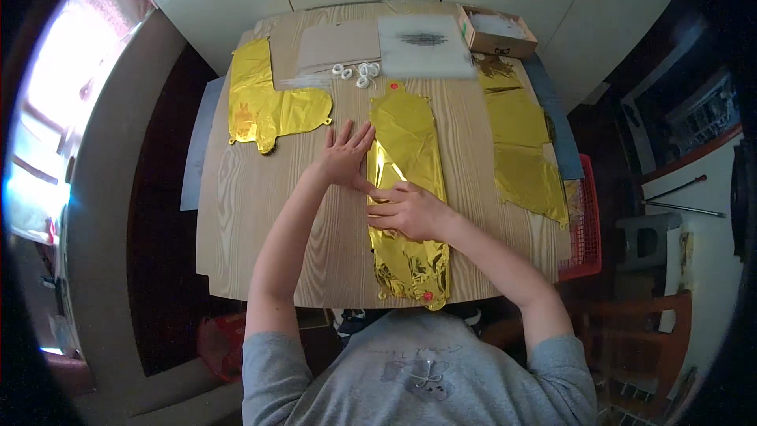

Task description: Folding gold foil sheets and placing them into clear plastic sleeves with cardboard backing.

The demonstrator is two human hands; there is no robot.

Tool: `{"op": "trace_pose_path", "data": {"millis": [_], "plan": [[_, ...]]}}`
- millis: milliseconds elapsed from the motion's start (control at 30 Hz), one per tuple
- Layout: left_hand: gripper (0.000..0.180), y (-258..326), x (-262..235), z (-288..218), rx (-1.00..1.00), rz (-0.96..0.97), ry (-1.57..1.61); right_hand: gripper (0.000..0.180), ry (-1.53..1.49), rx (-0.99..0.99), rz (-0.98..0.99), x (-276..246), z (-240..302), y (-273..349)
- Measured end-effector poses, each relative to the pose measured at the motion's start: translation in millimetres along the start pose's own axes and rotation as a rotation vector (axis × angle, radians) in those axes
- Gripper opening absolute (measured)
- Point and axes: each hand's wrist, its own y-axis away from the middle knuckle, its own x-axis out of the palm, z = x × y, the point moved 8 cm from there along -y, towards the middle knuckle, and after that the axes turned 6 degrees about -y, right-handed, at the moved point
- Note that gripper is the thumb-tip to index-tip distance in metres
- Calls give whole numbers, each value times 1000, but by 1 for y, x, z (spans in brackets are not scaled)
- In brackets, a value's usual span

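A long gold foil balloon (406, 142) lies flat and uninflated on the wooden table (260, 244), running from its near edge toward the far side. A red dot shows at each end. My left hand (347, 156) rests at the balloon's left edge with its fingers spread, partly on the bare wood. Just nearer, my right hand (412, 211) lies across the middle of the foil, fingers stretched to the left. The thumb of the left hand nearly meets the fingers of the right. Part of the foil is hidden under my right hand.
To the left lies an L-shaped gold foil balloon (256, 110); another creased gold foil balloon (520, 138) lies along the right side. Several white rings (363, 69) sit beyond the middle, before a beige flat sheet (339, 46), a translucent plastic stack (426, 47) and a cardboard box (498, 35).
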Motion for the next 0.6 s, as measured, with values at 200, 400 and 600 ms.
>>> {"op": "trace_pose_path", "data": {"millis": [200,400,600], "plan": [[146,3,-5,-2,3,-13,23,37,-89,-51,19,2,15,5],[146,2,-5,-3,7,-8,21,41,-128,-76,46,5,24,11],[143,2,-6,-1,3,-9,0,45,-164,-45,133,11,32,16]]}}
